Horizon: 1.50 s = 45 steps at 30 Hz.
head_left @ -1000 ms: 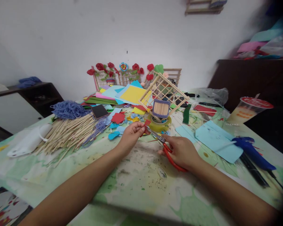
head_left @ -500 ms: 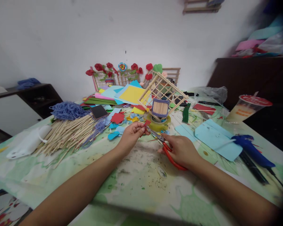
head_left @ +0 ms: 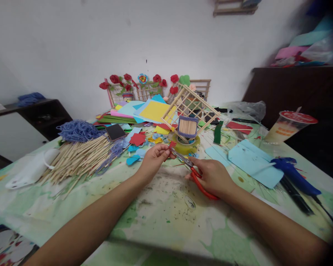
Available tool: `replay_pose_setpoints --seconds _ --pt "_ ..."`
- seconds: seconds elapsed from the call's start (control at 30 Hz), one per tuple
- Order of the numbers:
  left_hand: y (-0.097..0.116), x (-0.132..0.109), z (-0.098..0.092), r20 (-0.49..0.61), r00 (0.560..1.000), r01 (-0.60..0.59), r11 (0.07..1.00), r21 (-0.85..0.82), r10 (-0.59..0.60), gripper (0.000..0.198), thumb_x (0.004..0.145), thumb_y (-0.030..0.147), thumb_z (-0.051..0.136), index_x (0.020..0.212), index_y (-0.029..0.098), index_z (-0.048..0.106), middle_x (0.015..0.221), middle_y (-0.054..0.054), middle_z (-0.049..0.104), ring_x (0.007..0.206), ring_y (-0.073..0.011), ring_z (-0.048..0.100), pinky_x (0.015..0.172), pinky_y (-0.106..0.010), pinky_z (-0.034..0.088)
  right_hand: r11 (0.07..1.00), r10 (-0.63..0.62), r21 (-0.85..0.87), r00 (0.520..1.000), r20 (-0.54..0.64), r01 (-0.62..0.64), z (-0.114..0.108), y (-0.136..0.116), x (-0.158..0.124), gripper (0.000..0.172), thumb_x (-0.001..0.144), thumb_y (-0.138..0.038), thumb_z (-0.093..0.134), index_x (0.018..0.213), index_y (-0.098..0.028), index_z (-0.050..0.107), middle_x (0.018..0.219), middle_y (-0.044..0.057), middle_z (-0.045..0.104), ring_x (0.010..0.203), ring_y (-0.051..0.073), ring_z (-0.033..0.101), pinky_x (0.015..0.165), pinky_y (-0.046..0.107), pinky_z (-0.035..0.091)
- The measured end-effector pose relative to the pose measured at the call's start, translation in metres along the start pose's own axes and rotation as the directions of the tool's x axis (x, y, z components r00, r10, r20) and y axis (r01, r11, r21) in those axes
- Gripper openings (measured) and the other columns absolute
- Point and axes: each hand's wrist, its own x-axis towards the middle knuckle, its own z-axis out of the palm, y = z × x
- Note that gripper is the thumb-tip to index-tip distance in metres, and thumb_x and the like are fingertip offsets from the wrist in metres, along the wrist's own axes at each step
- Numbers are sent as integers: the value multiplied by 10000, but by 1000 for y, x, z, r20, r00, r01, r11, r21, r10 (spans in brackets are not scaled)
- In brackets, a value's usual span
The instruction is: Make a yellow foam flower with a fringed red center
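Observation:
Between the thumb and fingers of my left hand point(head_left: 156, 158) is a small piece of red paper point(head_left: 172, 145), its upper edge cut into a fringe. My right hand point(head_left: 211, 174) grips red-handled scissors point(head_left: 201, 184), whose blades point left and reach the red paper at my left fingertips. Whether the blades are parted is hard to make out. Just behind both hands stands a roll of yellow-green tape point(head_left: 185, 147). A wooden stick lattice point(head_left: 194, 104) with a small yarn-edged stick pot point(head_left: 187, 126) leans above the roll.
Left of my hands lie a bundle of thin sticks point(head_left: 77, 157), blue-purple yarn point(head_left: 79, 130) and a phone point(head_left: 115, 132). To the right are light blue paper point(head_left: 254, 162), a blue glue gun point(head_left: 296, 176) and a lidded drink cup point(head_left: 290, 125). Coloured sheets point(head_left: 157, 111) are piled behind.
The whole view has shifted slightly, so things sit a little further left. Both hands keep their hold on the red paper and the scissors, with hardly any movement.

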Motion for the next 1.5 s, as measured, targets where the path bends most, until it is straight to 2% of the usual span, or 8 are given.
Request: replay_pose_setpoints --seconds 0.2,0.83,1.17,1.5 --pt "0 0 0 2 1000 0 1000 18 0 192 769 329 642 853 159 615 704 -29 678 685 -141 622 679 -254 449 1000 -9 -23 1000 -3 9 1 1 0 554 829 -555 467 1229 -186 564 759 63 710 680 197 643 578 262 374" --pt "-1 2 0 -16 1000 10 1000 -14 -10 207 758 338 652 837 154 599 695 -31 686 690 -141 629 689 -256 449 999 -9 -44 999 -36 8 2 2 1 482 826 -464 490 1208 -186 583 676 45 689 593 173 616 547 249 353" --pt "-1 1 -1 -8 1000 -22 999 -25 22 205 774 331 639 870 155 597 720 -23 682 707 -134 623 721 -259 449 998 5 -60 1000 -27 -6 -2 1 0 497 803 -490 501 1187 -188 592 731 55 689 655 200 622 564 264 341" --pt "-4 2 -2 4 1000 -27 1000 3 27 206 783 339 629 877 158 596 732 -26 687 688 -129 612 672 -241 422 999 -9 -46 1000 1 9 -2 0 0 499 818 -481 486 1202 -174 574 772 61 699 678 197 624 577 261 354"
